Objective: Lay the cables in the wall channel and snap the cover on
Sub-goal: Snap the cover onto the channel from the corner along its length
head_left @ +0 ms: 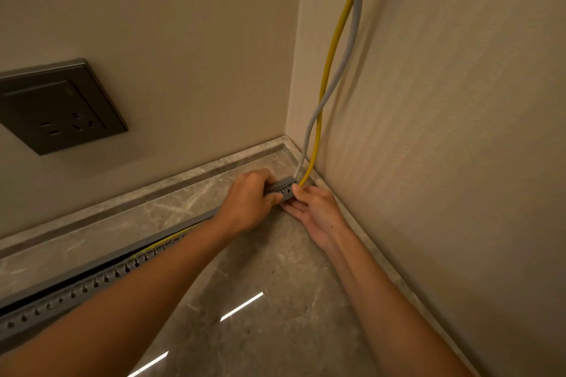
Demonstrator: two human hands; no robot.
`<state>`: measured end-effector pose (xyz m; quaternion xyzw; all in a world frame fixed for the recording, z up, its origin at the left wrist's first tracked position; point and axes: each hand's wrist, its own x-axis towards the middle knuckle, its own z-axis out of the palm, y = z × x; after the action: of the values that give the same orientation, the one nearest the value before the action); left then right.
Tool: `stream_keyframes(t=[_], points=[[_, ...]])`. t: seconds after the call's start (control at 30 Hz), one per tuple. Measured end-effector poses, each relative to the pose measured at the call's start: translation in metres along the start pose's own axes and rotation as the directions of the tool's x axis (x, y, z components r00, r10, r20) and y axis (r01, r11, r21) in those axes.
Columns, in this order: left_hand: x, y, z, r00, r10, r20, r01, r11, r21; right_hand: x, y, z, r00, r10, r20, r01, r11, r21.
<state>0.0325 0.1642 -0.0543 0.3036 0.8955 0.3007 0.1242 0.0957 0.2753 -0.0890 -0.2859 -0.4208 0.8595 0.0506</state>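
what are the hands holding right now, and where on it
The left hand grips the grey slotted plastic cable channel near its corner end. The right hand touches that end; whether it pinches anything cannot be told.
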Motion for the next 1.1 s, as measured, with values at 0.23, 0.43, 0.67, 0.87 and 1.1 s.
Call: stream_keyframes(t=[0.23, 0.43, 0.67, 0.87, 1.1], points=[[0.017, -0.004, -0.019, 0.973, -0.048, 0.227, 0.101, 0.968, -0.228, -0.001, -0.002, 0.003, 1.0, 0.009, -0.022, -0.01, 0.998, -0.06], [0.022, -0.003, -0.021, 0.965, 0.057, 0.257, -0.021, 0.99, -0.141, -0.001, -0.002, 0.006, 0.998, -0.006, -0.057, 0.003, 0.998, -0.06], [0.024, -0.008, -0.019, 0.929, 0.138, 0.344, -0.163, 0.986, 0.043, -0.001, -0.003, 0.011, 0.991, -0.014, -0.133, 0.0, 0.994, -0.105], [0.018, -0.007, -0.013, 0.965, 0.168, 0.203, -0.184, 0.981, 0.062, 0.002, -0.008, 0.02, 0.976, 0.0, -0.216, -0.029, 0.991, -0.134], [0.009, -0.011, 0.0, 0.957, 0.216, 0.195, -0.267, 0.92, 0.288, 0.002, -0.01, 0.022, 0.968, 0.029, -0.249, -0.057, 0.992, -0.11]])
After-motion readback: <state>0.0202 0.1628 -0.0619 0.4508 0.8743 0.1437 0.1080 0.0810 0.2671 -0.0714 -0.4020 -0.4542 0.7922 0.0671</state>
